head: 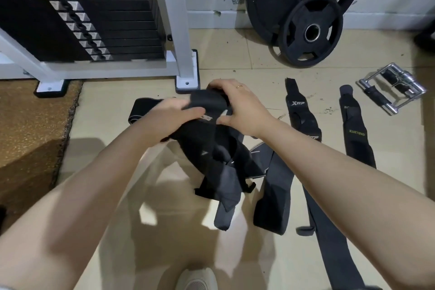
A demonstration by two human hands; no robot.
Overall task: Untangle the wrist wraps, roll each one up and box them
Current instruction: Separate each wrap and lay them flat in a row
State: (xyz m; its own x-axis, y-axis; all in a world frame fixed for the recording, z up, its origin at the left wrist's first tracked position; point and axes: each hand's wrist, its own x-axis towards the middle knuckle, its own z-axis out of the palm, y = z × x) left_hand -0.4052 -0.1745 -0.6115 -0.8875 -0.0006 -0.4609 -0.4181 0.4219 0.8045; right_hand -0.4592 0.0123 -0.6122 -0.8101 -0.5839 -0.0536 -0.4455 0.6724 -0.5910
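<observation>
1. A brown mat (pixel 35 129) covers the floor's left edge, with the weight stack (pixel 94 7) in its white frame (pixel 179 30) behind it.
2. A black band (pixel 143 110) lies flat on the tiled floor (pixel 113 160), just beyond the left hand.
3. The left hand (pixel 174 113) lies over the left side of the tangle (pixel 211 148) of black wrist wraps, fingers laid across the cloth, thumb hidden; I cannot tell whether it truly clasps the cloth or only presses it.
4. The tangle is held up off the floor in the middle of the room, its loose ends hanging toward the tiles.
5. The right hand (pixel 237 103) grips the tangle's top right, fingers curled over the cloth, a ring on one finger.
6. More straps (pixel 273 198) trail on the floor below the right forearm.
7. A wrap marked XTEP (pixel 299 106) lies straight on the floor to the right of the hands.
8. A second wrap (pixel 355 129) with yellow lettering lies beside it, apart from it.
9. Two plates (pixel 313 30) lean on the back wall.
10. A chrome handle (pixel 393 87) rests near the floor's right edge.
11. A pale shoe (pixel 197 280) shows at the bottom.
</observation>
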